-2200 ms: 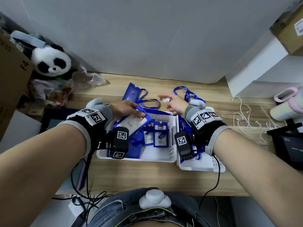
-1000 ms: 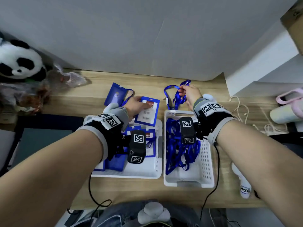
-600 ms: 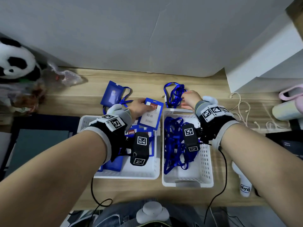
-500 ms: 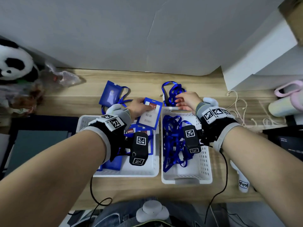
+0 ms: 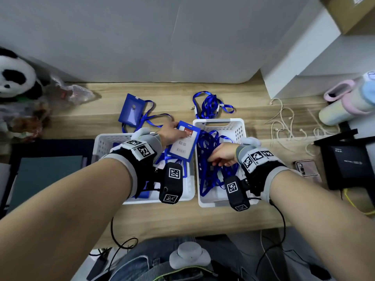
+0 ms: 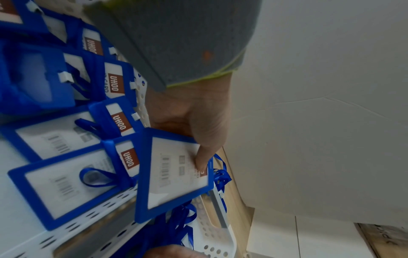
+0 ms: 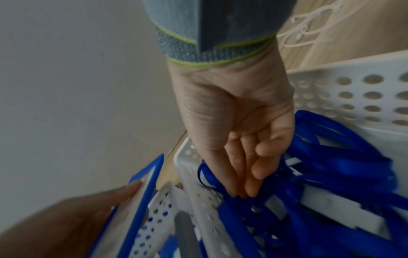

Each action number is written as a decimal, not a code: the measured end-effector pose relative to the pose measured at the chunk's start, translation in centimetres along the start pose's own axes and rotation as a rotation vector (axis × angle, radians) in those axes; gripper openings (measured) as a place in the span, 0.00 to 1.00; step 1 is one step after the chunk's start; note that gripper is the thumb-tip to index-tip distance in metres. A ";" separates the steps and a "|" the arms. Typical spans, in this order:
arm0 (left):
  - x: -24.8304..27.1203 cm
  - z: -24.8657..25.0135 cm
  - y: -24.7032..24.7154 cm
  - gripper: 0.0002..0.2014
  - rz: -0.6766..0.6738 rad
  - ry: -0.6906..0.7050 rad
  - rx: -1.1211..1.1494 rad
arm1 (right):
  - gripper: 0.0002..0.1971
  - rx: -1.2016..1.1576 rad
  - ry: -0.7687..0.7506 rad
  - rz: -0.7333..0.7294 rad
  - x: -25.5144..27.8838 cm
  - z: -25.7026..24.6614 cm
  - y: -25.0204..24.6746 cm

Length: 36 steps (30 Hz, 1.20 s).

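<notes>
My left hand (image 5: 179,131) grips a blue badge holder (image 5: 183,142) with a white card in it, tilted above the gap between two white baskets. In the left wrist view the thumb presses the holder's (image 6: 176,174) face. The left basket (image 5: 101,142) contains several more badge holders (image 6: 57,144). My right hand (image 5: 213,161) reaches down into the right basket (image 5: 219,121), where its bunched fingertips (image 7: 238,193) pinch into a tangle of blue lanyards (image 7: 331,157). Behind the baskets lie a loose lanyard pile (image 5: 211,104) and a badge holder with a lanyard attached (image 5: 132,111).
A panda toy (image 5: 14,78) and a plastic bag (image 5: 69,92) sit at the back left. White cords (image 5: 288,122), a phone (image 5: 306,169), a black box (image 5: 345,165) and a pale bottle (image 5: 345,106) crowd the right. A white shelf block (image 5: 304,57) stands at the back right.
My right hand left the lanyard pile behind the basket and drew back down into the right basket's lanyards. My left hand kept hold of the badge holder and shifted it slightly right.
</notes>
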<state>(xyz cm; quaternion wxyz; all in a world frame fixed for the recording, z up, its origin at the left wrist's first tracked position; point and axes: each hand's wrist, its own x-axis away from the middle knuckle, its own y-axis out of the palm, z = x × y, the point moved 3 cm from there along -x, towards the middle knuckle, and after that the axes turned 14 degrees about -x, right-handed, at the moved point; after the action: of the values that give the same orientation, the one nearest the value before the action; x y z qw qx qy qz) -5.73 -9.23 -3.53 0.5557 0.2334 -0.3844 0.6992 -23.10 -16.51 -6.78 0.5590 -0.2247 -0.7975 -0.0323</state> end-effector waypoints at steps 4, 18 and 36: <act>0.6 -0.2 0.3 0.24 0.016 -0.007 -0.016 | 0.14 0.102 -0.018 -0.020 0.7 0.4 0.8; 1.6 -0.7 0.3 0.20 0.043 0.032 -0.056 | 0.04 -0.067 -0.319 0.147 1.5 -0.7 2.0; 3.2 0.8 -1.5 0.08 0.053 0.189 0.130 | 0.23 -0.974 -0.776 -0.193 10.6 -9.8 -2.4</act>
<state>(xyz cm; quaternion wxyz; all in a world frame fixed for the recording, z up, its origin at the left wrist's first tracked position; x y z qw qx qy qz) -5.28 -7.82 -0.30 0.5544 0.1918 -0.2901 0.7561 -18.38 -18.23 6.92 0.0570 -0.3757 -0.8527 -0.3584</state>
